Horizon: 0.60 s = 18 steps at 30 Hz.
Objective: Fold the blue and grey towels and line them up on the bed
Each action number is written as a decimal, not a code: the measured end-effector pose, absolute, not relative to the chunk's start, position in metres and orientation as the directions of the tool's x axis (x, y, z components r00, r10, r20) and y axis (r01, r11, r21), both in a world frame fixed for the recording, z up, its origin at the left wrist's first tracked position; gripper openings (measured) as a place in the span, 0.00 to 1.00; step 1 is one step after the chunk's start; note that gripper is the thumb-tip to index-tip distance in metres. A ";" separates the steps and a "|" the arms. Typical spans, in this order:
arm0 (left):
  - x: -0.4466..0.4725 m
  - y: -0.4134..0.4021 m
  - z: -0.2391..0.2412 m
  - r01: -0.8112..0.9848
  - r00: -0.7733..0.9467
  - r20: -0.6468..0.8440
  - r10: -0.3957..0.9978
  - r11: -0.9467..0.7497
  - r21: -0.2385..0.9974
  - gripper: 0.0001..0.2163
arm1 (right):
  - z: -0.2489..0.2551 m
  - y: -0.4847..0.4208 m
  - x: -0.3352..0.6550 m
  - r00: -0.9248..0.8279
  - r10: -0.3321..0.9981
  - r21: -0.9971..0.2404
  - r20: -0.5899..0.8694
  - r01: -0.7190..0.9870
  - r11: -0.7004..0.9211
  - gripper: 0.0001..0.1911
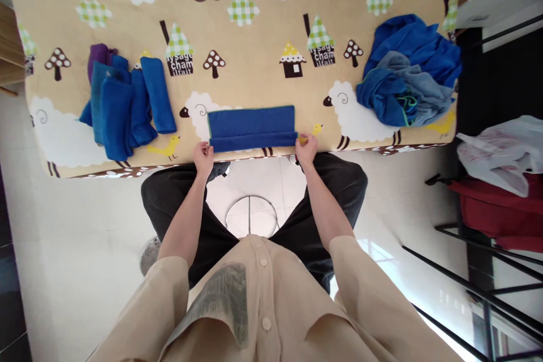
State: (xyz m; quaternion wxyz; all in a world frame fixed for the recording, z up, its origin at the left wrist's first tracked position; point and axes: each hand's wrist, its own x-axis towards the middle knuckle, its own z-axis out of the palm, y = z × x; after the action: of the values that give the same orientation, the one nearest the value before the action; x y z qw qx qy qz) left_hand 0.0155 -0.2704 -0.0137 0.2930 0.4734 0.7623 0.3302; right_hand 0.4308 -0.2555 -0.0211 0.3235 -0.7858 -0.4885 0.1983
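Both hands, left hand [204, 157] and right hand [306, 149], pinch the near folded edge of a half-folded blue rectangular cloth [251, 127] at the desk's [263, 39] six o'clock, folded blue towels [127, 102] stacked at nine, a rumpled blue-grey pile [409, 70] unfolded at three.

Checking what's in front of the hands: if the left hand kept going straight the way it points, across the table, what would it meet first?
The left hand already grips the folded blue cloth at its near-left corner; beyond that, only printed table cover shows.

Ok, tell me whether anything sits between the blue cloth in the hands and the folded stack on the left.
Nothing visible does. The blue cloth, pinched by the left hand and right hand, has only bare patterned table cover between it and the folded stack.
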 end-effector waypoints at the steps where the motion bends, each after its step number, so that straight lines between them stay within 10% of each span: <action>1: 0.017 -0.271 -0.010 0.565 -0.371 -0.089 0.924 0.300 0.769 0.13 | -0.017 -0.255 0.430 0.421 0.906 -0.700 0.033 0.657 -0.280 0.15; 9: 0.032 -0.269 0.015 0.712 0.050 0.017 0.999 -0.048 0.701 0.18 | 0.001 -0.256 0.416 0.106 0.993 -0.679 0.051 0.733 -0.044 0.17; 18: 0.028 -0.273 -0.002 0.767 0.178 -0.120 0.977 -0.061 0.639 0.28 | -0.001 -0.262 0.415 -0.010 0.998 -0.647 -0.067 0.762 -0.036 0.27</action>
State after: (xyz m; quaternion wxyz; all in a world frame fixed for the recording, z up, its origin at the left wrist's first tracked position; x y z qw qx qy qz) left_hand 0.0280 -0.2727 -0.0018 0.2987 0.7068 0.6166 0.1758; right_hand 0.4150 -0.2616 -0.0010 0.2206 -0.6681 -0.6584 0.2674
